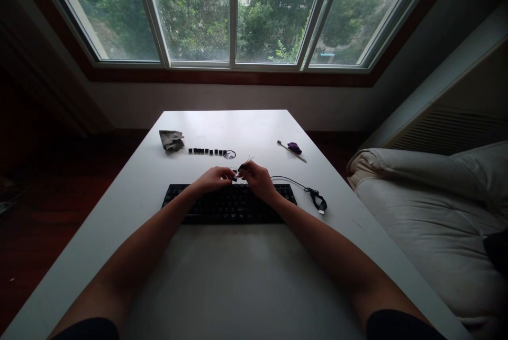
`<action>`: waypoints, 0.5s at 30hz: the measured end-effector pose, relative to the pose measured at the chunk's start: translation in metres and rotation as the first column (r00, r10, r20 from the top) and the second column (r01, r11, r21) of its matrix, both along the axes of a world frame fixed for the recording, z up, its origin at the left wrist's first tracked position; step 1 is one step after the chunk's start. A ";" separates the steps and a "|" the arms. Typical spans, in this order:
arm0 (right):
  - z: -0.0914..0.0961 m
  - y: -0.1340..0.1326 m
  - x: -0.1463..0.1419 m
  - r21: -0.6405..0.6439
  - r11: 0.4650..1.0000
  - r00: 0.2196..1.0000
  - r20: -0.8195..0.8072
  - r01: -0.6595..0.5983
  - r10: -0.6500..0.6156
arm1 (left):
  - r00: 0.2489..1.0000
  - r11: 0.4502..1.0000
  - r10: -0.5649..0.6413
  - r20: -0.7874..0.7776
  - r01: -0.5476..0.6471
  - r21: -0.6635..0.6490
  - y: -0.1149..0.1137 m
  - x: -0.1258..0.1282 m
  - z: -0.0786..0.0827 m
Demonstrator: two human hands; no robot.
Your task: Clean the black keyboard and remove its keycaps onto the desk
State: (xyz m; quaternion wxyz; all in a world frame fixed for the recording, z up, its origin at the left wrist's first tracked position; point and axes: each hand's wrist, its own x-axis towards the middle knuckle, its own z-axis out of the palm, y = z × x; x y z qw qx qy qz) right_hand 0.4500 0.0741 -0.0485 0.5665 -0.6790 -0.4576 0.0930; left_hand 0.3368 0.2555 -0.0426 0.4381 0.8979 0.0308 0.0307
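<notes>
My left hand (216,178) is closed in a pinch on a small black keycap (235,178), just above the back edge of a black keyboard (230,205). Close beside it, my right hand (257,180) is closed on a small dark tool with thin wire ends, which looks like a wire keycap puller (243,166). The fingertips of both hands nearly meet, so part of what they hold is hidden. The keyboard lies flat across the table under my wrists. Behind my hands, several black keycaps (206,151) stand in a row, with a clear ring-shaped piece (229,154) at the right end.
A crumpled grey cloth (171,140) lies at the back left of the white table (246,276). At the back right are a thin brush (291,151) and a purple bundle (294,147). The keyboard's coiled cable (316,197) rests to the right. A pale sofa (428,202) stands beside the table.
</notes>
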 end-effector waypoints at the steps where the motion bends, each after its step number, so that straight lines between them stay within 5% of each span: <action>1: 0.000 0.000 0.000 0.009 1.000 1.000 -0.010 0.000 0.000 | 1.000 1.000 0.011 0.016 -0.011 -0.006 -0.001 0.000 0.001; 15: -0.001 0.003 -0.001 0.067 0.998 0.956 -0.293 0.016 0.004 | 0.993 1.000 0.014 0.120 -0.015 0.007 -0.010 -0.001 0.011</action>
